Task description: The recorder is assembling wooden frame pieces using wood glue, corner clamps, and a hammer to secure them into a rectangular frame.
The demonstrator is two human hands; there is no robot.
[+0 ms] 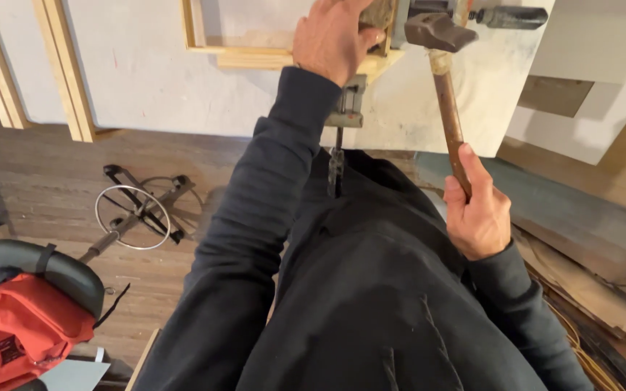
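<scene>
Nearest, below the white worktop (146, 80), the person's dark-sleeved arms reach up toward it; the right hand (478, 213) is closed around the lower end of the hammer (447, 108), gripping far from the head, likely for swing and leverage; the hammer's dark head sits at the worktop's near edge, beside the corner of a pale wooden frame (255, 54); the left hand (333, 36) is clamped over that corner, apparently steadying it; a metal clamp (345, 108) hangs under the edge. Left of the worktop, a wooden plank floor carries a folded metal stand (139, 210), a grey seat and an orange backpack (19, 329); right of it, loose boards lie stacked.
</scene>
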